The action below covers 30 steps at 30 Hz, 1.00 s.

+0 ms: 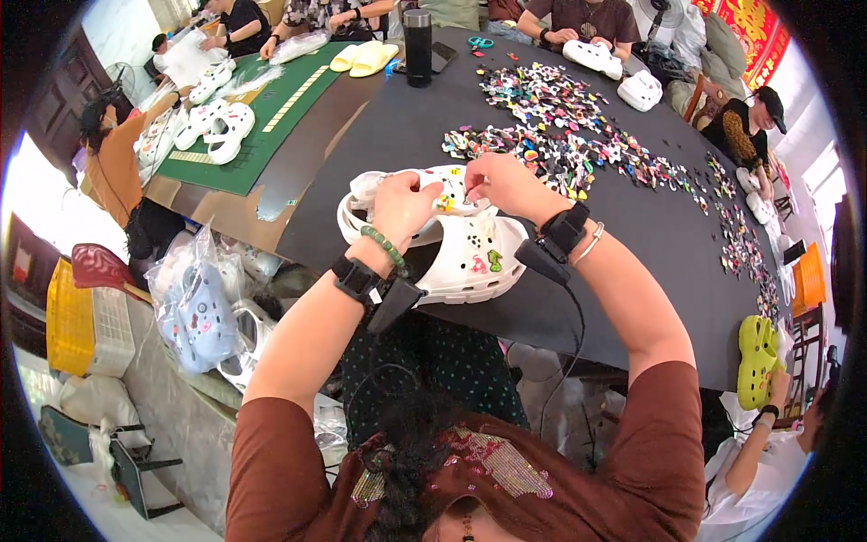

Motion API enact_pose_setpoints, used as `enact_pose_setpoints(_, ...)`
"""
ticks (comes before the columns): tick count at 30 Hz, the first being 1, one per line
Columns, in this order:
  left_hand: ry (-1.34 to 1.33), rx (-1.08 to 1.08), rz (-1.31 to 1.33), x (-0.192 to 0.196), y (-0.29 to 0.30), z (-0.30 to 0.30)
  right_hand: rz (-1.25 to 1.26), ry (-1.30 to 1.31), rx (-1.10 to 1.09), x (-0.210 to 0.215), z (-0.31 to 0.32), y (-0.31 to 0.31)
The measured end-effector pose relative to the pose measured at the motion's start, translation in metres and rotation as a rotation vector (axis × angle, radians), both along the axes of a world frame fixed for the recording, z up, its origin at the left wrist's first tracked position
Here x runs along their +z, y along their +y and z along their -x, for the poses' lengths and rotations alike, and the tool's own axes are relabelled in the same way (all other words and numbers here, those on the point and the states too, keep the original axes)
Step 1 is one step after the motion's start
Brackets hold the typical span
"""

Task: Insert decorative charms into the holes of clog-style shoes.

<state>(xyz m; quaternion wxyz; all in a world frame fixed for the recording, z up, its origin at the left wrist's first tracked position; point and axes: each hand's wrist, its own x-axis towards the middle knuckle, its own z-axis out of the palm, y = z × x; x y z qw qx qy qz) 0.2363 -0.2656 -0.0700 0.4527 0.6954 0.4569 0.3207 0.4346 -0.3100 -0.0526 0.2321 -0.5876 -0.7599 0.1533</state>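
Note:
Two white clogs lie side by side at the near edge of the dark table, in front of me. The nearer clog [458,274] has small charms on its toe, among them a green one and a pink one. My left hand [404,209] is closed on the farther clog [448,172], which carries a few charms too, one of them yellow. Over that clog's upper, the fingers of my right hand [511,187] are pinched together; what they hold, if anything, is too small to make out. Both wrists wear black strapped devices, the right one with a cable.
Loose colourful charms [551,113] spread across the dark table [632,262]. A black bottle [418,50] stands at the far left edge. Co-workers sit around, handling clogs, one of them lime green [757,361]. A green mat [271,122] with white clogs lies left; bagged clogs [199,312] sit below.

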Motion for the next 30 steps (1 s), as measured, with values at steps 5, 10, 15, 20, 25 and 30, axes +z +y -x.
enact_pose_setpoints(5, 0.015, 0.011, 0.013, 0.002, -0.003, 0.000, -0.016, -0.046, 0.028, 0.004, 0.000, 0.001)
enact_pose_setpoints(10, 0.016, 0.018, 0.001, 0.006, -0.010, 0.000, -0.019, -0.033, 0.068, 0.001, -0.004, 0.003)
enact_pose_setpoints(15, 0.037, 0.021, -0.068, 0.002, -0.009, 0.004, 0.024, -0.117, -0.074, 0.010, 0.001, 0.002)
enact_pose_setpoints(20, 0.001, 0.028, -0.045, -0.001, -0.011, 0.004, 0.088, -0.106, -0.174, 0.017, 0.008, -0.002)
enact_pose_setpoints(25, -0.035, 0.004, -0.031, -0.006, -0.011, 0.004, 0.092, -0.145, -0.119, 0.012, 0.011, 0.003)
enact_pose_setpoints(30, -0.072, 0.009, -0.011, 0.002, -0.017, 0.005, 0.148, -0.234, -0.169, 0.012, 0.025, 0.007)
